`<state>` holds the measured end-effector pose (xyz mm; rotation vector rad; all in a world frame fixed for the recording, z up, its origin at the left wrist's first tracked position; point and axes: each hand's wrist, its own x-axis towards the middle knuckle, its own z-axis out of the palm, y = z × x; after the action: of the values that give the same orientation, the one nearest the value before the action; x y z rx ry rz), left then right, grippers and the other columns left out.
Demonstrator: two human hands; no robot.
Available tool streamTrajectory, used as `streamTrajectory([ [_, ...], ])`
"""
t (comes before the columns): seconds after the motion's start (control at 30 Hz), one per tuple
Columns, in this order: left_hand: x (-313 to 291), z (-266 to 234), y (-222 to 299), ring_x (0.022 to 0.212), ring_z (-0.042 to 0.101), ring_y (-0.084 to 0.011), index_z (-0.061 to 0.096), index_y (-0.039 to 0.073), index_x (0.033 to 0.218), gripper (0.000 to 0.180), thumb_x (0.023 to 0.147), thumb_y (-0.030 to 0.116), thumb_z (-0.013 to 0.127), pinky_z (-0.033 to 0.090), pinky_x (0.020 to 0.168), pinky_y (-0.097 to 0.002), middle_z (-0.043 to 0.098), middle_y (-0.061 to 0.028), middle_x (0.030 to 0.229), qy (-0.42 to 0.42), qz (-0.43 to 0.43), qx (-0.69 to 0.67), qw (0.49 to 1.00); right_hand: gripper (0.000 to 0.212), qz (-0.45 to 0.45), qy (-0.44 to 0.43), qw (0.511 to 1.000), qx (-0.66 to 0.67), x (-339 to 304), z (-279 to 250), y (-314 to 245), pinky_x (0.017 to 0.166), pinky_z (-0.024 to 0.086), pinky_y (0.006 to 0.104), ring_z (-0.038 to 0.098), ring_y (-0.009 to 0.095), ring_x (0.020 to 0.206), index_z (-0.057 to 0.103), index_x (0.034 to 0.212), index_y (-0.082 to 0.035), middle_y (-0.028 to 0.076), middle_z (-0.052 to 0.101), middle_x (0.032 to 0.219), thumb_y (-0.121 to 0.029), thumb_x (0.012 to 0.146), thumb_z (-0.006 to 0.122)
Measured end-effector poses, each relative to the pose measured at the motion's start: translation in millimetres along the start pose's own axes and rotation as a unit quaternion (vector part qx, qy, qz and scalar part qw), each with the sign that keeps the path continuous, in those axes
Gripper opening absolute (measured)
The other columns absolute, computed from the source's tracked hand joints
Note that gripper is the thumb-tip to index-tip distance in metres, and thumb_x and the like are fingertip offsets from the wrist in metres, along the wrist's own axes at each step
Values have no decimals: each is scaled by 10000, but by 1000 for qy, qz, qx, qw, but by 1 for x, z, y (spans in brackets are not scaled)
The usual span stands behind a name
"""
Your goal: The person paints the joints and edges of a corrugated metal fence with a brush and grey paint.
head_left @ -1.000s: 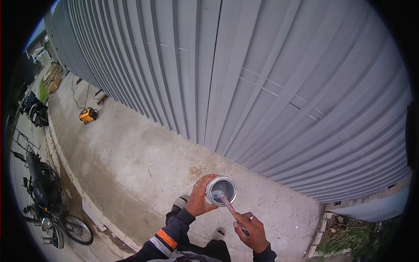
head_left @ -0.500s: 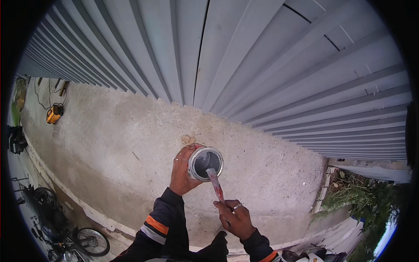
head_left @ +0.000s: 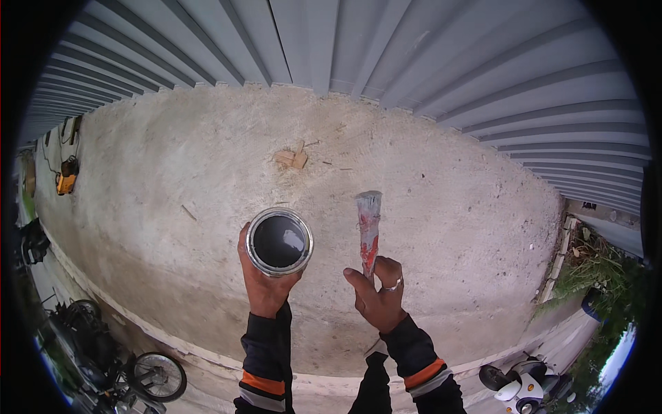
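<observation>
Two hands enter the head view from the lower edge, both in dark sleeves with orange and grey bands. The left hand (head_left: pixel 263 284) is closed around a round metal tin (head_left: pixel 279 241), gripping it from below with fingers wrapped on its left side; the tin sits upright, its open top facing the camera, with dark liquid inside that shows a pale reflection. The right hand (head_left: pixel 378 298) is closed on the lower end of a stick (head_left: pixel 368 228), thumb pressed against it; a ring is visible on one finger. The stick points toward 12 o'clock, streaked red along its length and coated grey at the top end. It stands at 3 o'clock of the tin, near it but not touching, and clear of the liquid.

Beneath both hands lies a rough pale concrete floor (head_left: pixel 441 207). At 12 o'clock of the tin, well apart from it, a small patch of wood scraps (head_left: pixel 292 159) lies on the concrete. Beyond that, corrugated grey metal sheeting (head_left: pixel 386 48) runs across the whole upper part of the view. At 9 o'clock, near the picture's rim, a small yellow object (head_left: pixel 66 182) rests on the floor; its kind cannot be told. At 7 o'clock a motorcycle (head_left: pixel 117 359) is parked below the concrete edge. At 4 o'clock a white scooter (head_left: pixel 518 383) shows partly, with green plants (head_left: pixel 593 269) at 3 o'clock.
</observation>
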<state>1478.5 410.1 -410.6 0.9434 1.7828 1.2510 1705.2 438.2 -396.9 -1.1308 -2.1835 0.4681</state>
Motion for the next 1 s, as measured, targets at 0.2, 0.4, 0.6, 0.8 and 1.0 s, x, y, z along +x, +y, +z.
streamTrajectory([
  [0.2, 8, -3, -13, 1349, 573, -286, 267, 23, 1597, 1155, 681, 125, 963, 501, 1153, -424, 526, -166, 1463, 24, -11, 12, 1000, 470, 2, 36, 993, -108, 30, 54, 82, 901, 457, 452, 599, 275, 1014, 725, 1274, -172, 97, 567, 1194, -6, 839, 786],
  [0.4, 15, 0, -18, 1364, 565, -294, 256, 27, 1613, 1199, 670, 169, 982, 500, 1159, -436, 518, -163, 1476, 17, -31, -61, 998, 530, 46, 28, 984, -172, 80, 97, 140, 967, 438, 459, 630, 264, 1088, 666, 1403, -170, 93, 621, 1251, -19, 901, 744],
  [0.6, 33, -16, -24, 1388, 545, -298, 235, 35, 1631, 1255, 653, 198, 1005, 470, 1190, -437, 506, -157, 1490, 4, -22, 9, 1000, 515, 99, 18, 977, -190, 104, 144, 194, 995, 407, 475, 628, 273, 1172, 623, 1453, -187, 98, 627, 1296, -67, 959, 704],
  [0.8, 48, -14, -23, 1412, 525, -303, 228, 42, 1637, 1274, 652, 229, 1015, 459, 1202, -449, 488, -158, 1513, 4, -38, -25, 999, 551, 153, -8, 964, -217, 107, 176, 234, 994, 401, 488, 618, 277, 1171, 591, 1467, -214, 69, 592, 1345, -62, 949, 701],
  [1.0, 58, -11, -24, 1420, 517, -310, 215, 51, 1645, 1298, 647, 236, 1023, 453, 1209, -454, 476, -159, 1530, 2, -55, -31, 998, 554, 174, 3, 958, -229, 107, 201, 243, 992, 401, 492, 616, 274, 1167, 591, 1458, -220, 61, 584, 1341, -75, 938, 714],
])
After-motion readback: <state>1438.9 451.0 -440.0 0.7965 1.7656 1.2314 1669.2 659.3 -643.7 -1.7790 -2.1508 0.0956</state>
